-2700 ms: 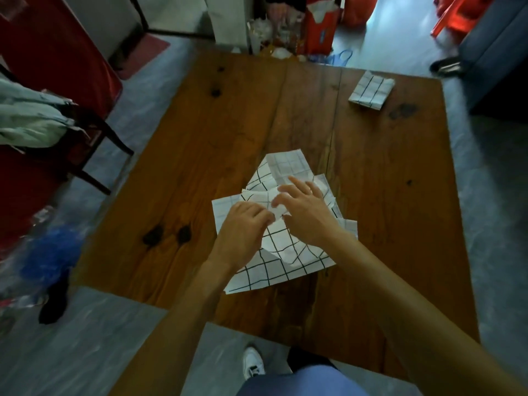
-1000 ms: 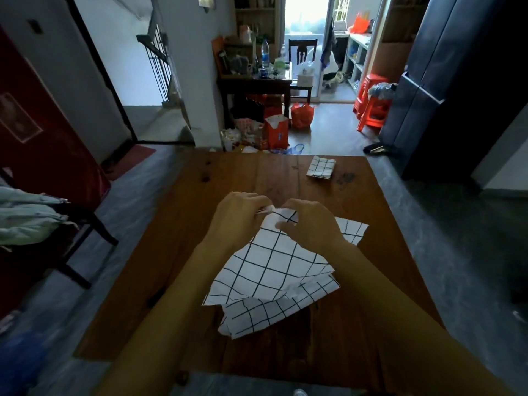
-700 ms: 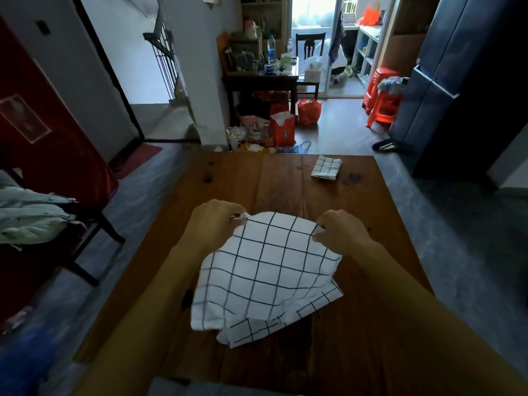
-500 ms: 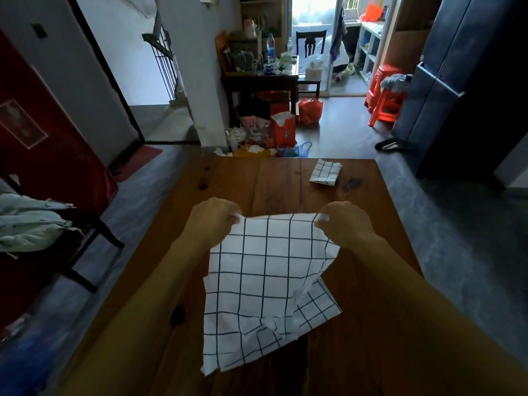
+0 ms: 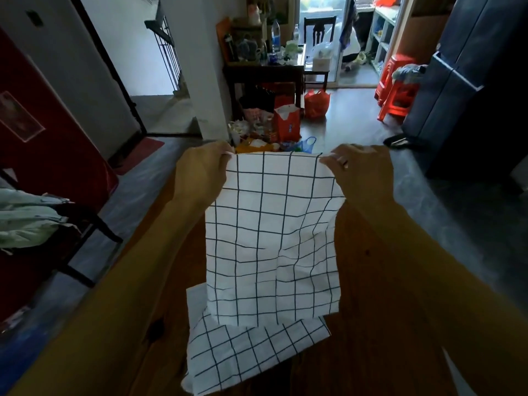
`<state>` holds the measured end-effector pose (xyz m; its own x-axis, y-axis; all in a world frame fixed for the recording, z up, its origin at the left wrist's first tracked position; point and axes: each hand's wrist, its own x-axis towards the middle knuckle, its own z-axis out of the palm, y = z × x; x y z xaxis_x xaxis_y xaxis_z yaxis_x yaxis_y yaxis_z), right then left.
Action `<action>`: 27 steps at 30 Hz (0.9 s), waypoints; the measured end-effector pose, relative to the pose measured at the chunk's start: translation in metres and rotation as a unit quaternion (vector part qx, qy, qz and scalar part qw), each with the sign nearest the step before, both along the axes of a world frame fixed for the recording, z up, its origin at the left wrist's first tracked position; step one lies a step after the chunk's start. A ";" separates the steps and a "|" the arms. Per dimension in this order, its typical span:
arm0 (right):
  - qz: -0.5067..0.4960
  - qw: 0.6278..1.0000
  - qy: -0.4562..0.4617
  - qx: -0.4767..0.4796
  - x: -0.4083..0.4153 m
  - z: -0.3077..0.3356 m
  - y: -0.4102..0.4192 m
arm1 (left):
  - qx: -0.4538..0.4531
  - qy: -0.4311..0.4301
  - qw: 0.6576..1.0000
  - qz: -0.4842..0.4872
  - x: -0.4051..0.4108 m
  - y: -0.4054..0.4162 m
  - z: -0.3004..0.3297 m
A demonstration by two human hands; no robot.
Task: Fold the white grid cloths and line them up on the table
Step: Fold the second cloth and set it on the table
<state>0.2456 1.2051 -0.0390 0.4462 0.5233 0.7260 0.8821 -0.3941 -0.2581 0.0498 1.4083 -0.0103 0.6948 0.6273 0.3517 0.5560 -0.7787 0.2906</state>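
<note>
A white cloth with a black grid [image 5: 271, 235] hangs spread out in the air above the wooden table [image 5: 371, 324]. My left hand [image 5: 200, 172] pinches its top left corner and my right hand [image 5: 360, 172] pinches its top right corner. A second white grid cloth [image 5: 251, 350] lies flat and unfolded on the table under the hanging one, partly covered by it. The raised cloth and my arms hide the far part of the table.
A dark chair with pale green clothing [image 5: 25, 221] stands left of the table. Bags and clutter [image 5: 274, 124] sit on the floor beyond the table's far edge. A dark cabinet [image 5: 471, 81] and red stools [image 5: 397, 90] are at the right.
Both hands lifted one cloth off the pile, moved apart to its top corners and raised it higher, so it now hangs open. The other cloth stayed on the table.
</note>
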 end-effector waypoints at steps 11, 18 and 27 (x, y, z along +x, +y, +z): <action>-0.013 0.996 -0.083 0.005 -0.073 -0.002 -0.064 | 0.084 -0.112 0.987 -0.076 -0.084 -0.056 -0.003; -0.006 0.996 -0.069 -0.051 -0.157 -0.044 -0.120 | 0.070 -0.079 0.985 -0.137 -0.164 -0.092 -0.050; -0.002 0.991 -0.010 -0.135 -0.248 -0.104 -0.177 | -0.040 0.011 0.980 -0.195 -0.249 -0.135 -0.114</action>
